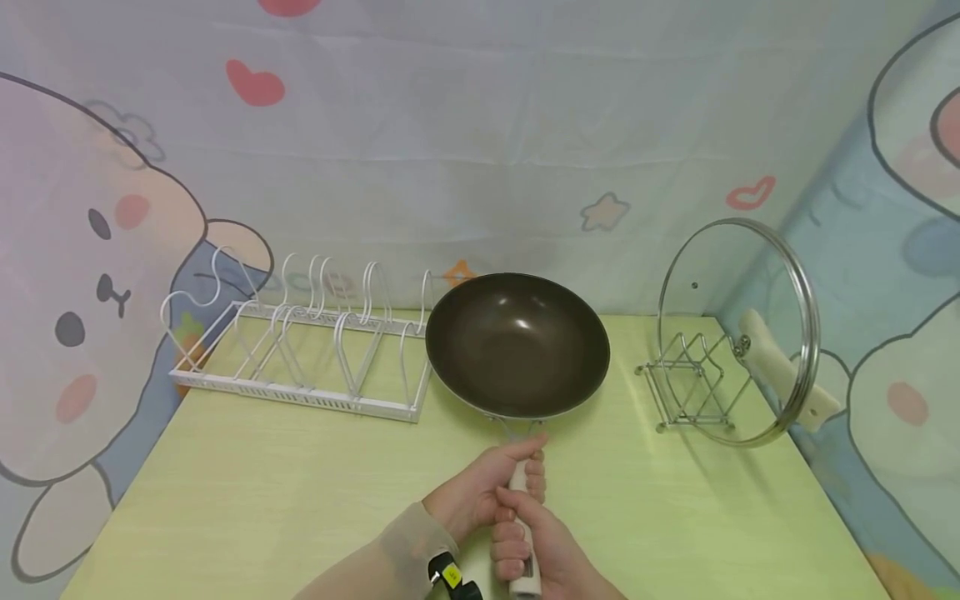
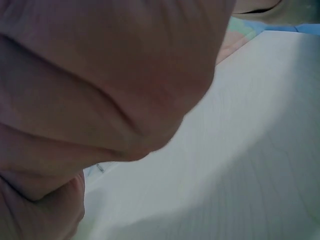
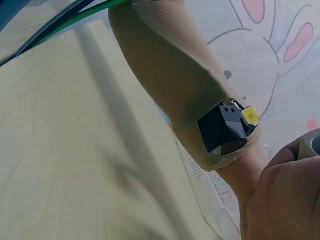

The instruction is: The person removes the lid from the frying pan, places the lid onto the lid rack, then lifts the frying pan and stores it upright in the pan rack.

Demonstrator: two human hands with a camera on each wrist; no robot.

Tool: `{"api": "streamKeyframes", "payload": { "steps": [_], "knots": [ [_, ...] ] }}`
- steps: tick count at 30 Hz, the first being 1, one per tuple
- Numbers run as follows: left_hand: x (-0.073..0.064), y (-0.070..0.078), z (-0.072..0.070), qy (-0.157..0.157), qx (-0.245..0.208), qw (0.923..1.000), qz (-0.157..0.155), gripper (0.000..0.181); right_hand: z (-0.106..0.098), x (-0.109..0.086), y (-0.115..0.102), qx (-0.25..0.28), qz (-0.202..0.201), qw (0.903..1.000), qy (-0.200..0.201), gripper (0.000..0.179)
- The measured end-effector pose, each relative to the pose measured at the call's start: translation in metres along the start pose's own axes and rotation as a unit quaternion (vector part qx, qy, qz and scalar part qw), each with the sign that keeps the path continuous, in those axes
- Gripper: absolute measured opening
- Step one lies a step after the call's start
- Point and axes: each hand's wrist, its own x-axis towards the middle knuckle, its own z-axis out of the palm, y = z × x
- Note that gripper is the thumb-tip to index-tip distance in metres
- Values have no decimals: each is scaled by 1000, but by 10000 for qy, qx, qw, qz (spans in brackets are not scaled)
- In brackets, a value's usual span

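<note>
A dark brown frying pan with a deep, rounded bowl is held by its cream handle, which points toward me. My left hand grips the handle close to the bowl. Just behind it, nearer to me, my right hand grips the same handle. In the left wrist view, the left hand fills much of the picture and hides the pan. The right wrist view shows the right hand around the handle end.
At the left stands a white wire rack with several upright loops. On the right, a glass lid with a cream handle stands upright in a small metal rack. The pale wooden table meets a cartoon-printed curtain.
</note>
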Motion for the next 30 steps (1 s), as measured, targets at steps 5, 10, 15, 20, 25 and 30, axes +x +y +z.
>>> {"api": "streamKeyframes", "payload": {
  "steps": [5,10,15,20,25,30],
  "knots": [
    [0,-1,-1,-82,57,9999,85,44,-1,1,2,33,11,9999,-116,44],
    [0,-3,-2,-42,-13,10000,89,44,-3,1,3,3,72,9999,-149,47],
    [1,-5,-2,42,-162,9998,86,44,-4,-1,5,31,53,10000,-43,48],
    [1,-5,-2,109,-105,9998,125,43,-4,-1,5,-26,37,10000,44,47],
    [2,-7,-2,148,-96,9997,154,43,-6,0,6,-108,77,9999,67,48],
    [2,-8,-3,192,-50,9996,213,43,-8,0,7,-235,36,9997,47,47]
  ]
}}
